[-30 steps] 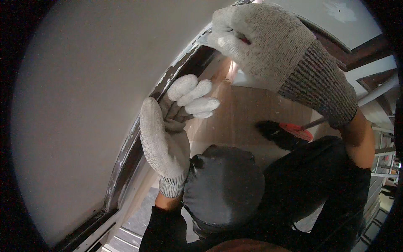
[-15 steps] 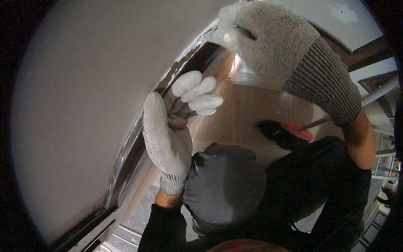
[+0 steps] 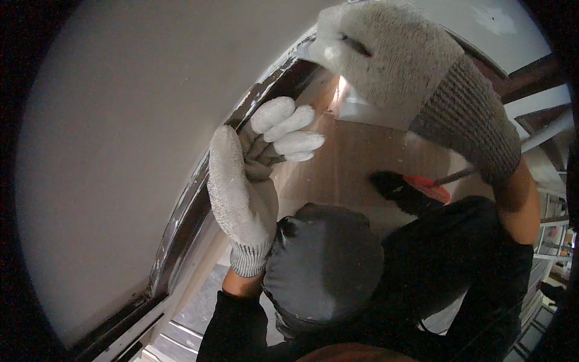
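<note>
Both my hands wear grey-white knit work gloves. My left hand (image 3: 250, 175) leans on the dark frame (image 3: 190, 211) bordering a grey panel (image 3: 114, 157). Its thumb lies along the frame, while the other fingers are half bent, apart and holding nothing visible. Higher up, my right hand (image 3: 392, 66) is closed at the white-smeared edge of the frame. A pale flat tip shows at its fingers, but what it grips is mostly hidden by the glove. A dark slit marks the back of that glove.
Below my right forearm a broom (image 3: 427, 187) with a red head and black bristles rests on the brown floor (image 3: 356, 163). My dark-clad knee (image 3: 325, 265) rises between my arms. A metal rack-like structure (image 3: 552, 226) stands at the far right.
My right hand has shifted slightly down and right at the frame's edge. The left hand has slid a little up along the frame. The broom stays put.
</note>
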The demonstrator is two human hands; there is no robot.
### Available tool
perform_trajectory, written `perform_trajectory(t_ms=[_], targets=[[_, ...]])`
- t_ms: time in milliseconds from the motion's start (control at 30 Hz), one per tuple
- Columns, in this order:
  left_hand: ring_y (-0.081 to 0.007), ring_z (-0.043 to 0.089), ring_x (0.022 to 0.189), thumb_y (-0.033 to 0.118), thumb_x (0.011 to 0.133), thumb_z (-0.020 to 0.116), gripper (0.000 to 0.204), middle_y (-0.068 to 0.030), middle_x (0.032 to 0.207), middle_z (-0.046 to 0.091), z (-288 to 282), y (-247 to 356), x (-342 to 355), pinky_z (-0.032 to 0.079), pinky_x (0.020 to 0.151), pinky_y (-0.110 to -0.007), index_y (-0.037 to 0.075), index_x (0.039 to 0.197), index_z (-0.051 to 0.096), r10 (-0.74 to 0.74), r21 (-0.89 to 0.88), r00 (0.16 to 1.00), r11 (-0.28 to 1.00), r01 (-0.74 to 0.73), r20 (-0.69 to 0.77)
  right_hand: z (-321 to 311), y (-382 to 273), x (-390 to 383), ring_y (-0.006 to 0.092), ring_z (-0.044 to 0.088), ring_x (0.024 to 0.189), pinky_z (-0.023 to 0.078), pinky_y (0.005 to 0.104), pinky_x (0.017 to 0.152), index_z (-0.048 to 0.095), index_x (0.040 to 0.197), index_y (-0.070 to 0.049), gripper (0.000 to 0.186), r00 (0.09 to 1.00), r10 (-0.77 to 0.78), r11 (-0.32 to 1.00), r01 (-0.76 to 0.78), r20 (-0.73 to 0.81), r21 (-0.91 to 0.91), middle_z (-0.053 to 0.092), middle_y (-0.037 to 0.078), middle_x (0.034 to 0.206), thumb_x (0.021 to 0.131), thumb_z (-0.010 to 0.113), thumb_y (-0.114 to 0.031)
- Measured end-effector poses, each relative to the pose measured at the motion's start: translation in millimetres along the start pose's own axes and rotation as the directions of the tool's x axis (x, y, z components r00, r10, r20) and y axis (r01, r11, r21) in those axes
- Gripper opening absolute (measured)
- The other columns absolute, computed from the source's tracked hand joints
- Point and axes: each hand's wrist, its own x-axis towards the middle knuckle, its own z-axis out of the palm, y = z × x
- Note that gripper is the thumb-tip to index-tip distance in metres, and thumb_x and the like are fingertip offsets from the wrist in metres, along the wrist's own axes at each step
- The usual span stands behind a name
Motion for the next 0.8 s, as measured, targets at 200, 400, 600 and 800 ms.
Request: perform_trajectory(t_ms=[200,400,600,800], targets=[[-0.0336,0.073,0.101,0.051,0.11,0.026,0.074,-0.0281,0.122,0.069,1.9,-0.6,-0.6,0.058,0.088,-0.041,-0.012,0.132,0.057,0.033,0.035,0.999,0.999,-0.034,0.028,-5.6,2.4,-1.2,0.0161,0.069,0.078,0.06,0.0332,0.072,0.064,0.087,-0.006,0.018,1.0,-0.02,0.993,0.022,0.016,-0.114,0.066,0.007,0.085,0.101,0.06,-0.016],[-0.0325,0.073,0.1,0.05,0.11,0.026,0.073,-0.0284,0.122,0.069,2.8,-2.1,-5.0,0.057,0.088,-0.04,-0.012,0.131,0.057,0.029,0.04,1.0,0.999,-0.029,0.005,-5.9,4.1,-1.6,0.0165,0.069,0.078,0.06,0.0339,0.072,0.064,0.087,-0.006,0.019,1.0,-0.007,0.988,0.011,0.024,-0.152,0.067,0.008,0.086,0.101,0.058,-0.017],[-0.0328,0.073,0.101,0.052,0.11,0.026,0.074,-0.0287,0.123,0.069,-3.7,-1.5,-1.8,0.055,0.091,-0.041,-0.011,0.132,0.057,0.014,0.015,0.999,1.0,-0.015,0.043,-21.1,9.1,0.7,0.0179,0.07,0.079,0.061,0.0343,0.073,0.065,0.089,-0.005,0.02,0.986,0.129,0.971,-0.103,0.11,-0.214,0.067,0.009,0.086,0.102,0.054,-0.017],[-0.0348,0.072,0.103,0.054,0.109,0.027,0.076,-0.0295,0.123,0.068,3.7,-1.2,-4.6,0.055,0.094,-0.042,-0.011,0.133,0.057,-0.026,0.019,0.999,0.999,0.026,-0.019,-12.2,16.5,-0.9,0.0194,0.07,0.08,0.061,0.0339,0.075,0.067,0.093,-0.003,0.022,0.994,-0.095,0.961,0.106,0.055,-0.255,0.067,0.009,0.084,0.102,0.051,-0.015]])
